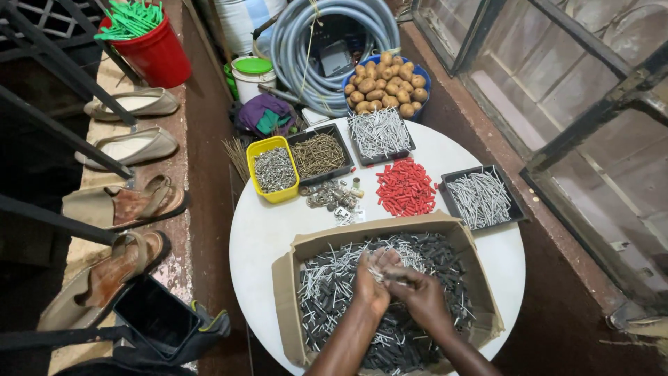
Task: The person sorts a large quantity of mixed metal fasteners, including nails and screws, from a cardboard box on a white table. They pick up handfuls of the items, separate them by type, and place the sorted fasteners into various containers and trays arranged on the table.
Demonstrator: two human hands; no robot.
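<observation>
A: Scanning from the left of the frame, what is seen, and why is it set so?

B: Four shoes are counted along the left edge, two pale flats [132, 125] above two brown sandals [118, 237], kept off the work surface. A red bucket [154, 49] of green pieces is stood at upper left, out of reach.

A: And on the round white table [257, 237]?

B: Four small trays are ranged along the far rim, seemingly so that each kind is kept apart: a yellow tub [273, 169] of grey pieces, a black tray of brownish nails [319, 154], a black tray of silver nails [380, 134], and a third black tray [480, 198] at centre right. Loose red plugs [405, 186] are heaped between them.

A: Where is the sorting done?

B: In the cardboard box [390, 292] at lower centre, where mixed nails and black pieces are held in by its low walls. The left hand [371, 282] is cupped, holding a bunch of silver nails; the right hand [421, 296] is pinched narrowly at that bunch. Both are kept over the box, so dropped pieces would presumably fall back in.

A: Behind the table?

B: One blue bowl of potatoes [386, 83] and a coiled hose [327, 35].
</observation>
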